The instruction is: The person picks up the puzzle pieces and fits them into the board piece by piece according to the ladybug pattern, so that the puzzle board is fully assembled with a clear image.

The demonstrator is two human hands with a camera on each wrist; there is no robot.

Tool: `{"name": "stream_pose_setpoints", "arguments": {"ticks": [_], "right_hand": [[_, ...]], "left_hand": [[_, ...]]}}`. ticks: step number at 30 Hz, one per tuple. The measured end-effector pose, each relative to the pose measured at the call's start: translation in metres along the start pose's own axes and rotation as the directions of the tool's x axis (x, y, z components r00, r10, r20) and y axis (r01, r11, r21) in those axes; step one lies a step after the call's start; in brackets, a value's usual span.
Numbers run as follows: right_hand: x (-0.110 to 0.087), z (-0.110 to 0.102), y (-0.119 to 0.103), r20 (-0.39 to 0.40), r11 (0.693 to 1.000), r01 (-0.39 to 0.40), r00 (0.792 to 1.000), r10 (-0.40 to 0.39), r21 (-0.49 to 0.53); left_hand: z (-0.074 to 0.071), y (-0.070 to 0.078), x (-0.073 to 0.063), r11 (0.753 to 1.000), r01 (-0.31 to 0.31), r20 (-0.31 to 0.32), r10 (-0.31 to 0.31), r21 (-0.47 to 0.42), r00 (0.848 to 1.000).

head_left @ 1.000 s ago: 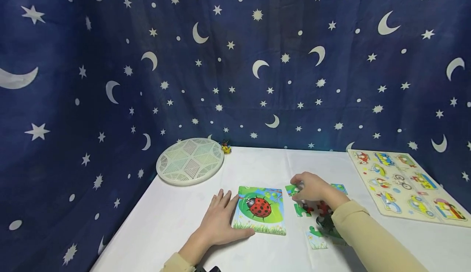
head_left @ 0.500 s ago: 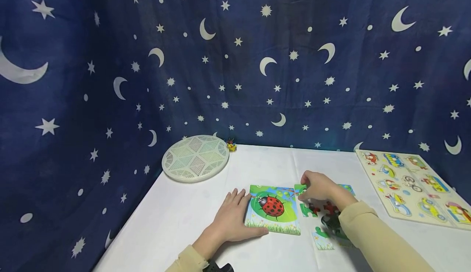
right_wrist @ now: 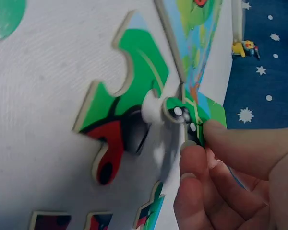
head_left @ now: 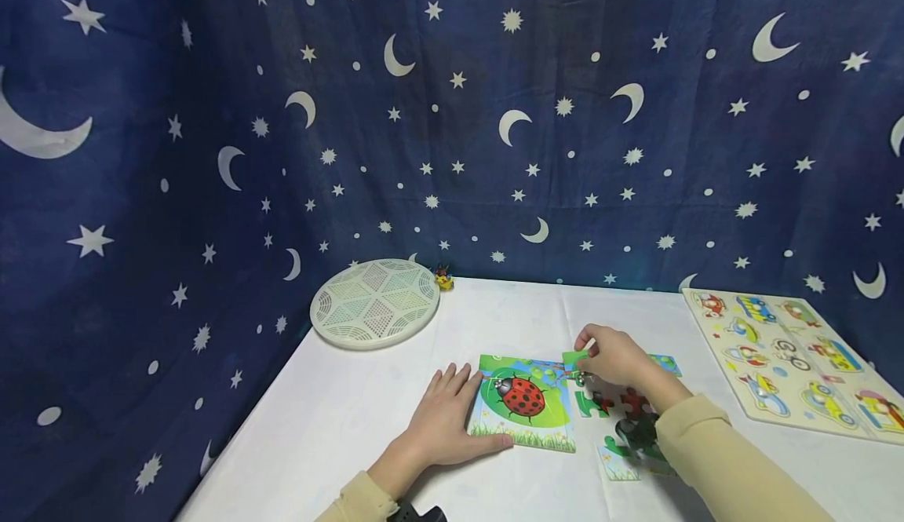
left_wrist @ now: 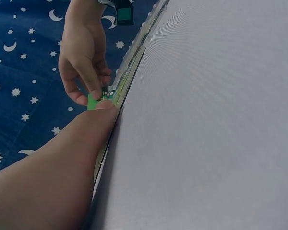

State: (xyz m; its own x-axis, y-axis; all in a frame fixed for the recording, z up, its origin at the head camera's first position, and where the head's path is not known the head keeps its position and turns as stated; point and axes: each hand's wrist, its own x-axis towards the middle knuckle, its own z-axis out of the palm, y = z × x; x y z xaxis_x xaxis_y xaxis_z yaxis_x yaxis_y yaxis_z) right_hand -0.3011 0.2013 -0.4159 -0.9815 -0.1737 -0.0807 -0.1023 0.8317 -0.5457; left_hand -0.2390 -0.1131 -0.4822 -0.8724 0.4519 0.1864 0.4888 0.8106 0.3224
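Note:
My left hand (head_left: 445, 420) lies flat on the table with straight fingers at the left side of a square ladybug picture (head_left: 523, 396) and the thumb along its lower edge. A green jigsaw piece with the ladybug's black head and white eyes (right_wrist: 178, 111) is pinched between thumb and fingers of my right hand (head_left: 613, 357). It sits against the picture's upper right corner. Just below lies a green, red and black jigsaw piece (right_wrist: 144, 62). More loose pieces, among them a red one (head_left: 634, 404) and a grassy corner piece (head_left: 620, 463), lie under and near the right forearm.
A round pale patterned board (head_left: 374, 306) lies at the back left, with a small yellow toy (head_left: 443, 279) beside it. A wooden vehicle peg puzzle (head_left: 784, 353) lies at the right. A dark blue star-and-moon curtain (head_left: 452, 153) hangs behind the white table (head_left: 508, 318).
The head view has shifted a little. My right hand has edged slightly up and left with the jigsaw piece. My left hand keeps its place beside the picture.

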Motion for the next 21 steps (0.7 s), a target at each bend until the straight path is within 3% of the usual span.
{"name": "stream_pose_setpoints", "arguments": {"ticks": [10,15,21], "right_hand": [[0.002,0.003,-0.006,-0.036,0.999,-0.019,0.999,0.020,0.031],[0.001,0.006,-0.009,-0.089,0.999,0.020,0.996,-0.017,0.028],[0.002,0.015,-0.021,-0.081,0.990,0.054,0.996,-0.044,0.128]], "left_hand": [[0.001,-0.002,0.001,1.000,0.015,0.015,-0.015,-0.010,1.000],[0.001,-0.002,0.000,1.000,0.014,0.022,-0.014,-0.010,1.000],[-0.001,0.000,0.001,1.000,0.017,0.030,-0.016,-0.015,0.999]]}}
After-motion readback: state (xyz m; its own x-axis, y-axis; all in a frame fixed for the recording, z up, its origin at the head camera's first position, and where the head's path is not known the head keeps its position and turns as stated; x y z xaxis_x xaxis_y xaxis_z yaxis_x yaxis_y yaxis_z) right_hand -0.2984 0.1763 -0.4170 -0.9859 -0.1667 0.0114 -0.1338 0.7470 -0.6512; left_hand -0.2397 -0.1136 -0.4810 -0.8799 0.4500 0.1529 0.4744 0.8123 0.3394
